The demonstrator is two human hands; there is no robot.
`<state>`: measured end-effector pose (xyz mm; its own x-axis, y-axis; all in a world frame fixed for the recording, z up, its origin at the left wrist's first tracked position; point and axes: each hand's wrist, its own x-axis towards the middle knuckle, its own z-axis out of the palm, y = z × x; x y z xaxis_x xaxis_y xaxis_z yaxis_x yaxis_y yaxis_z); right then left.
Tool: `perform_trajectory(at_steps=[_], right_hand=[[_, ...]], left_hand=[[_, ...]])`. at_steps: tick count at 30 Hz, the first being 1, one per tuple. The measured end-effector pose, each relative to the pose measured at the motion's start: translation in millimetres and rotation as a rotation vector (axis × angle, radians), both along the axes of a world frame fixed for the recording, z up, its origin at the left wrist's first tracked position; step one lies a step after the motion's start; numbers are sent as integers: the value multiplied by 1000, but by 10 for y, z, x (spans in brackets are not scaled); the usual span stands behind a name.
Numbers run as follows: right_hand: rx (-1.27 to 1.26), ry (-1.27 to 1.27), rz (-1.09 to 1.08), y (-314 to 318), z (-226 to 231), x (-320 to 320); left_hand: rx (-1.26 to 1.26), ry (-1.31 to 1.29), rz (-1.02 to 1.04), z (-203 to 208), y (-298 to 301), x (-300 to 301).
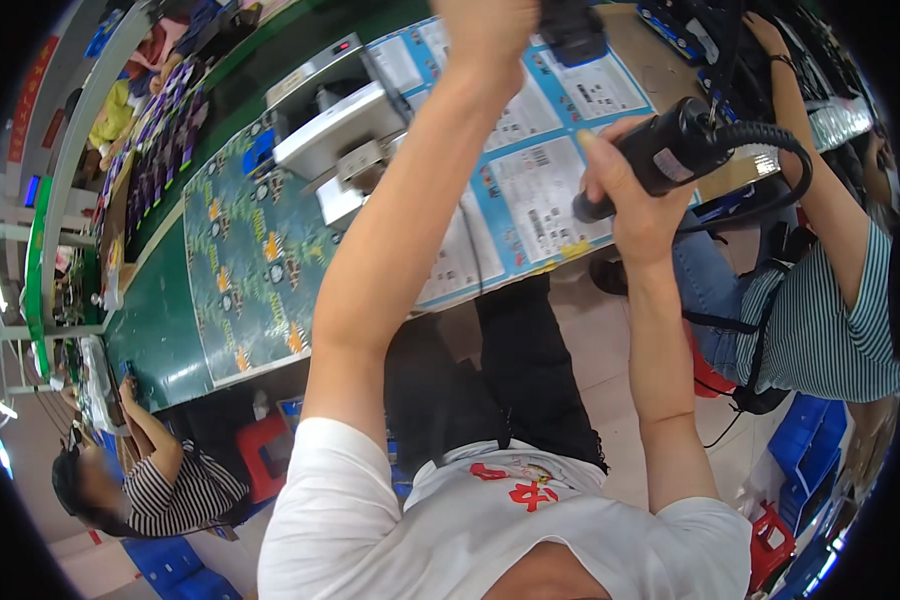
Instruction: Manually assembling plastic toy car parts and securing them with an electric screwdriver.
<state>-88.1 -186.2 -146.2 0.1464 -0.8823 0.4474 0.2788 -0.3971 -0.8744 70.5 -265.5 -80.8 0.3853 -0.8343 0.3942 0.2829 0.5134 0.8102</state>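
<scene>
1 tee (480,530), 1 tool (670,150) in RH (638,200)

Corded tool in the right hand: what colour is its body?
The corded tool is mainly black, clearest in the head view.

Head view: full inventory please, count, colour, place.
Tool: 1, black, right of centre
Tool cable: 1, black, looping right
Dark part: 1, black, top centre
Table: 1, green, centre-left
Mat: 1, teal patterned, table's left
Sheets: several, white-blue, table's right
Device: 1, white, on table
Grey box: 1, grey, behind device
Blue block: 1, blue, beside device
Stools: 3+, red, both sides
Crates: several, blue, both sides
Co-workers: 2+, striped tops, both sides
Own shirt: 1, white, bottom
Own forearms: 2, bare, centre
Left grip: 1, bare, top edge
Right grip: 1, bare, around tool
</scene>
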Motion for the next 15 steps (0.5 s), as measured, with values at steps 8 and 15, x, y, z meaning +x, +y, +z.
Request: perform_trajectory(at_steps=[8, 15], right_hand=[[-20, -277, 204, 178, 336, 370], [-110, -366, 368, 527, 744, 1342]], left_hand=[[319, 394, 40, -488, 2486, 715], [511, 438, 21, -1281, 2817, 729]])
